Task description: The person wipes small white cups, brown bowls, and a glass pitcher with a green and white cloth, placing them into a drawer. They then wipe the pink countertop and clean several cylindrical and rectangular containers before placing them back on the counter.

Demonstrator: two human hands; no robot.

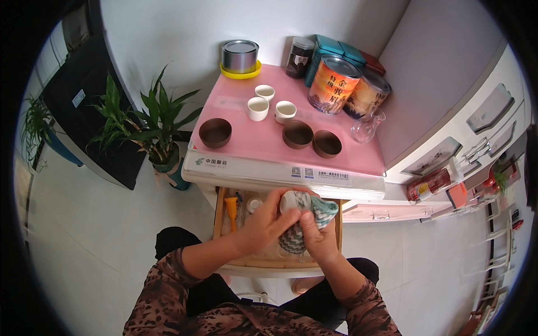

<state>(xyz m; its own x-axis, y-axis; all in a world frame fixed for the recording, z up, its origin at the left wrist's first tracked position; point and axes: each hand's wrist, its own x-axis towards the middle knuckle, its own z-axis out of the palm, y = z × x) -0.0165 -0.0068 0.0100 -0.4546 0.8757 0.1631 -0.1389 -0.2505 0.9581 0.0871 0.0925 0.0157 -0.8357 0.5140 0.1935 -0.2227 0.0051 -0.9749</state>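
My left hand (265,218) grips a small white cup (288,200), seen in part beneath the fingers. Against that cup, my right hand (319,231) holds a green, grey and white patterned cloth (323,212), part of which hangs down between the hands. Beyond them, on a pink-covered cabinet top, stand three white cups (258,108) in a loose group. Nearer the front edge are a brown bowl (215,133) at the left and two more brown bowls (297,134) side by side at the right.
Below my hands a wooden drawer (277,262) is pulled out, with an orange tool (231,212) inside. At the back stand tea tins (334,86), a dark jar (299,59) and a metal tin (240,56). A glass pitcher (366,128) is at the right, a potted plant (162,126) at the left.
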